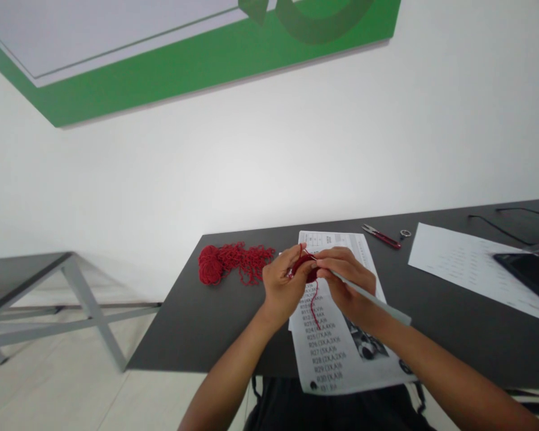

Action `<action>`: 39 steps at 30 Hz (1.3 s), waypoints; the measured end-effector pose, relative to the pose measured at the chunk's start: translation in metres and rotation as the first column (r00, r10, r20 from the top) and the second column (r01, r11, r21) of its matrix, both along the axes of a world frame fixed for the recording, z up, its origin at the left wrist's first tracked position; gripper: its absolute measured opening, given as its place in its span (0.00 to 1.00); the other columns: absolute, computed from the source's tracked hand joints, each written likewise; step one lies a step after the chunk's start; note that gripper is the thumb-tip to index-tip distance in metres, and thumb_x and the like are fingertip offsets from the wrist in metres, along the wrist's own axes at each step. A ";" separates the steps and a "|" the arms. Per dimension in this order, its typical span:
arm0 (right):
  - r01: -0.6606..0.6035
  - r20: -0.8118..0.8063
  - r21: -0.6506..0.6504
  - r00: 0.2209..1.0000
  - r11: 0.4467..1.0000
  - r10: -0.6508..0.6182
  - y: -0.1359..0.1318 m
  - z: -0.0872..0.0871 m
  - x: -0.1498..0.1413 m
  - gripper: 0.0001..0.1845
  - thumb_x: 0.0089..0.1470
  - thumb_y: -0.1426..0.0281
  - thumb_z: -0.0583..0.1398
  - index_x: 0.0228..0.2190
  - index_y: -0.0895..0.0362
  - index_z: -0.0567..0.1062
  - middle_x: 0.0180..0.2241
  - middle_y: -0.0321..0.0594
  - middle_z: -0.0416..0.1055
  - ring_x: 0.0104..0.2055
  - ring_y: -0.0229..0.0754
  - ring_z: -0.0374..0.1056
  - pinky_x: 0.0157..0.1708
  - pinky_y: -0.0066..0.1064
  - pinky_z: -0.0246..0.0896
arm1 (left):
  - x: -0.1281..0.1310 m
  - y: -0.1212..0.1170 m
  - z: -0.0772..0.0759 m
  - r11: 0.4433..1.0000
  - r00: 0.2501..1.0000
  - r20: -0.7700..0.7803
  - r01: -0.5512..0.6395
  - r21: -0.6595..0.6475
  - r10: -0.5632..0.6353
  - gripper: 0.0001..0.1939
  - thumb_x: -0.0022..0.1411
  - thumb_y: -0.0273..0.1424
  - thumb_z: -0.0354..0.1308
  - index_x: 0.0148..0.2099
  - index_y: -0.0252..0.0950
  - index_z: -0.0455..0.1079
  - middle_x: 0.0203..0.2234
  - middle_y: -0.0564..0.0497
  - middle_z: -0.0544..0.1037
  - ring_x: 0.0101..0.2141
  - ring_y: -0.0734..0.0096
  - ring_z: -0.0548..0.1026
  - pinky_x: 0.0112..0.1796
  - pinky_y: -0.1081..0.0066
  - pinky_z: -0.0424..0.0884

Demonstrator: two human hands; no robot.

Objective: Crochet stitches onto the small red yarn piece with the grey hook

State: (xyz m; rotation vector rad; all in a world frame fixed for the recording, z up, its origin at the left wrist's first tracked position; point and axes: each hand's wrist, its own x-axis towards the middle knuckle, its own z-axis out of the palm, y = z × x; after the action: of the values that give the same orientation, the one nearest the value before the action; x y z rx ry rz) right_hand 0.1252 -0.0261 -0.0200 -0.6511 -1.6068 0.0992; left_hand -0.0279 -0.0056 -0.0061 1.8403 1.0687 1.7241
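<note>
My left hand point(282, 284) pinches a small dark red piece of crochet point(312, 275), with red yarn running over its raised index finger. In my right hand point(348, 278) is a crochet hook with a long pale handle point(377, 302), its tip meeting the crochet piece between both hands. A loose red yarn tail point(313, 308) hangs from the piece over a printed pattern sheet point(309, 353). Left of my hands, a ball of red yarn point(210, 265) lies on the table with a heap of crinkled loose strands point(251, 260) beside it. My fingers hide much of the crochet piece.
Red-handled thread snips point(384, 237) and a small ring point(405, 233) lie at the back of the dark table point(175, 335). To the right are another paper point(453, 257), a dark phone point(532, 275) and eyeglasses point(503, 230). A second table point(22, 281) stands at left.
</note>
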 end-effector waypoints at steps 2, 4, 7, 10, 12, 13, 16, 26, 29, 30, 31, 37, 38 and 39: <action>0.045 0.059 0.049 0.997 0.998 -0.048 0.002 -0.003 0.000 0.18 0.60 0.76 0.62 0.49 0.45 0.76 0.46 0.43 0.79 0.46 0.51 0.74 0.47 0.49 0.72 | 0.000 -0.001 -0.002 0.999 0.999 -0.032 -0.023 0.043 0.024 0.15 0.56 0.28 0.69 0.47 0.42 0.82 0.35 0.50 0.86 0.33 0.64 0.83 0.38 0.67 0.80; 0.080 0.107 0.085 0.990 0.993 -0.089 0.006 -0.008 0.001 0.20 0.59 0.75 0.63 0.51 0.44 0.76 0.46 0.43 0.78 0.46 0.52 0.74 0.47 0.51 0.71 | 0.000 -0.002 -0.005 0.998 0.999 -0.048 -0.007 0.067 0.011 0.16 0.56 0.27 0.69 0.48 0.43 0.82 0.35 0.49 0.86 0.34 0.64 0.83 0.39 0.67 0.80; 0.104 0.167 0.123 0.978 0.987 -0.124 0.011 -0.016 0.003 0.23 0.59 0.74 0.63 0.54 0.43 0.74 0.47 0.43 0.78 0.47 0.53 0.74 0.50 0.53 0.70 | 0.005 -0.006 -0.008 0.999 0.998 0.023 0.050 -0.002 -0.050 0.15 0.55 0.27 0.69 0.46 0.43 0.83 0.36 0.48 0.86 0.35 0.63 0.83 0.40 0.66 0.80; 0.114 0.241 0.167 0.958 0.979 -0.152 0.012 -0.021 0.007 0.25 0.60 0.74 0.62 0.57 0.42 0.72 0.49 0.43 0.78 0.50 0.52 0.75 0.54 0.54 0.67 | 0.013 -0.008 -0.011 0.959 0.953 0.281 0.181 -0.219 -0.116 0.19 0.54 0.29 0.70 0.50 0.39 0.81 0.38 0.47 0.86 0.36 0.62 0.83 0.38 0.66 0.81; 0.131 0.269 0.199 0.946 0.971 -0.183 0.011 -0.022 0.009 0.27 0.61 0.75 0.61 0.58 0.43 0.70 0.50 0.44 0.78 0.50 0.51 0.75 0.56 0.54 0.65 | 0.018 -0.007 -0.012 0.889 0.878 0.453 0.322 -0.327 -0.152 0.24 0.52 0.31 0.72 0.53 0.37 0.79 0.37 0.46 0.86 0.34 0.63 0.83 0.35 0.68 0.80; 0.142 0.267 0.215 0.943 0.966 -0.198 0.011 -0.022 0.009 0.27 0.61 0.75 0.61 0.59 0.44 0.70 0.50 0.44 0.78 0.50 0.51 0.75 0.56 0.54 0.65 | 0.020 -0.006 -0.012 0.859 0.843 0.512 0.378 -0.345 -0.165 0.26 0.51 0.32 0.73 0.53 0.36 0.79 0.36 0.45 0.86 0.33 0.64 0.82 0.34 0.69 0.80; 0.153 0.218 0.257 0.953 0.954 -0.212 0.011 -0.019 0.008 0.25 0.62 0.73 0.62 0.58 0.45 0.71 0.49 0.44 0.79 0.48 0.49 0.76 0.55 0.53 0.66 | 0.020 -0.002 -0.012 0.816 0.760 0.613 0.484 -0.315 -0.214 0.26 0.46 0.35 0.77 0.50 0.36 0.81 0.35 0.46 0.86 0.33 0.67 0.82 0.35 0.72 0.78; 0.026 0.034 0.027 0.999 0.999 -0.027 0.005 0.005 0.000 0.07 0.62 0.72 0.63 0.41 0.50 0.78 0.41 0.41 0.80 0.44 0.46 0.76 0.47 0.45 0.71 | 0.001 0.005 -0.004 0.976 0.944 0.329 0.093 -0.196 -0.024 0.20 0.58 0.35 0.69 0.51 0.36 0.80 0.33 0.50 0.85 0.33 0.67 0.82 0.41 0.67 0.78; 0.047 0.056 -0.043 0.997 0.998 -0.045 0.003 0.002 -0.004 0.06 0.60 0.73 0.64 0.39 0.50 0.78 0.41 0.40 0.80 0.44 0.45 0.75 0.44 0.40 0.74 | -0.002 0.007 -0.003 0.992 0.981 0.170 -0.080 -0.100 0.096 0.14 0.60 0.31 0.65 0.49 0.38 0.81 0.39 0.49 0.86 0.37 0.65 0.82 0.44 0.66 0.78; 0.053 0.070 -0.058 0.996 0.997 -0.049 0.003 0.001 -0.006 0.06 0.61 0.73 0.64 0.39 0.50 0.78 0.41 0.40 0.80 0.44 0.45 0.76 0.45 0.40 0.74 | -0.003 0.007 -0.003 0.991 0.981 0.154 -0.103 -0.088 0.116 0.14 0.60 0.30 0.64 0.49 0.38 0.81 0.41 0.49 0.85 0.38 0.64 0.83 0.45 0.65 0.78; 0.061 0.079 -0.069 0.995 0.996 -0.056 0.003 0.000 -0.007 0.06 0.61 0.73 0.63 0.39 0.50 0.77 0.43 0.40 0.80 0.45 0.45 0.76 0.47 0.41 0.74 | -0.002 0.008 -0.004 0.989 0.980 0.150 -0.116 -0.088 0.129 0.14 0.60 0.30 0.64 0.48 0.38 0.82 0.42 0.48 0.85 0.39 0.64 0.83 0.45 0.65 0.78; 0.091 0.052 -0.164 0.995 0.982 -0.083 -0.003 0.000 -0.013 0.06 0.64 0.67 0.60 0.41 0.49 0.78 0.43 0.40 0.82 0.44 0.48 0.76 0.48 0.46 0.70 | 0.003 0.010 -0.004 0.978 0.967 0.217 -0.096 -0.184 0.135 0.16 0.60 0.31 0.63 0.50 0.36 0.81 0.42 0.46 0.85 0.38 0.64 0.83 0.42 0.65 0.80; 0.076 0.019 -0.212 0.997 0.974 -0.074 -0.005 0.000 -0.014 0.07 0.64 0.65 0.60 0.42 0.48 0.78 0.42 0.40 0.82 0.44 0.49 0.76 0.48 0.47 0.69 | 0.004 0.011 -0.004 0.976 0.965 0.222 -0.096 -0.193 0.138 0.16 0.60 0.31 0.64 0.50 0.35 0.81 0.42 0.46 0.86 0.38 0.64 0.83 0.42 0.65 0.80; 0.053 -0.033 -0.274 0.997 0.960 -0.064 -0.007 0.000 -0.014 0.09 0.64 0.63 0.60 0.43 0.48 0.79 0.42 0.40 0.82 0.44 0.49 0.76 0.48 0.47 0.69 | 0.003 0.011 -0.004 0.975 0.964 0.222 -0.099 -0.199 0.143 0.15 0.60 0.32 0.64 0.49 0.35 0.81 0.42 0.45 0.85 0.38 0.63 0.83 0.43 0.64 0.80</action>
State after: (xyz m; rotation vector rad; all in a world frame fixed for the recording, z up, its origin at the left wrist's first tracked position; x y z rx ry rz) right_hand 0.1114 -0.0332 -0.0195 -0.9035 -1.5454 0.2938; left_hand -0.0244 0.0055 -0.0099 1.4423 1.2195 1.7900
